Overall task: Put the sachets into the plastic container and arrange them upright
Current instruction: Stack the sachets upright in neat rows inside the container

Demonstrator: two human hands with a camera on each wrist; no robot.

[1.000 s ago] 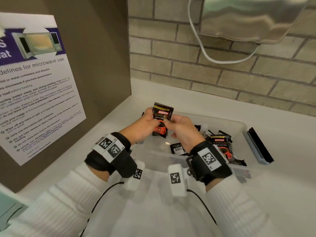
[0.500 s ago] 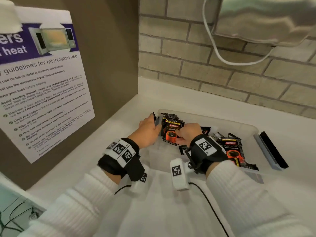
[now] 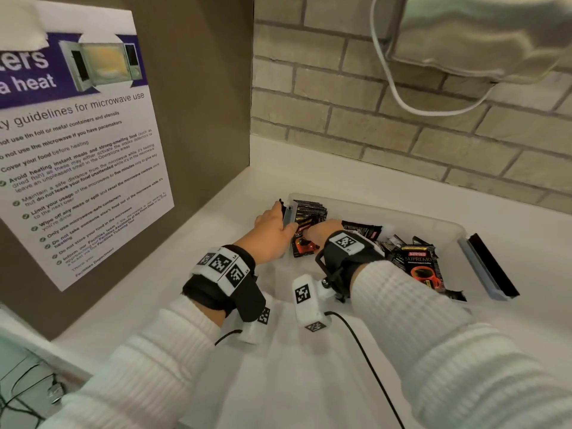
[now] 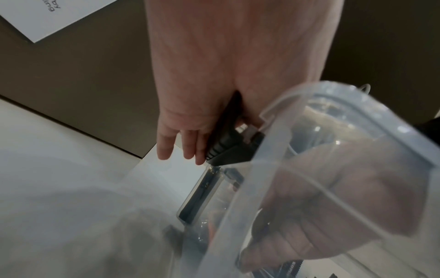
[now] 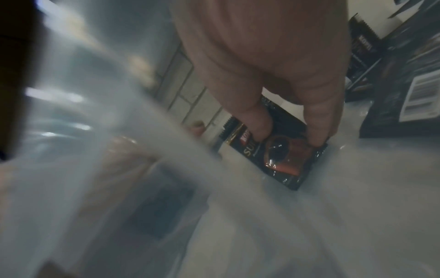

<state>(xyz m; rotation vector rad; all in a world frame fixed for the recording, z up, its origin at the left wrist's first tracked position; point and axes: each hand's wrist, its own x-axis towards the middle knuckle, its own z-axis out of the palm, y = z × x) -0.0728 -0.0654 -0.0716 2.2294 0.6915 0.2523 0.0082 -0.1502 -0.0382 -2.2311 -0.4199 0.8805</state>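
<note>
Since a second ago you have brought the sachet down from above the plastic container into its left end; half a second ago it was already low in there, and now it stands against the row of sachets packed at that end. Your right hand is down inside the container, and the right wrist view shows its fingertips bent onto the sachet's face and lower edge, pressing it rather than closing round it. Your left hand has gone from sharing the sachet to the outside of the container's left end, fingers straight and laid along the black clip there, thumb at the rim beside the row. The sachet is black with a red cup and gold lettering, standing nearly upright with a slight tilt, its base on the container floor. More sachets of the same kind lie loose and flat in the middle and right part of the container, well apart from the standing row. The container rests on the white counter below the brick wall.
</note>
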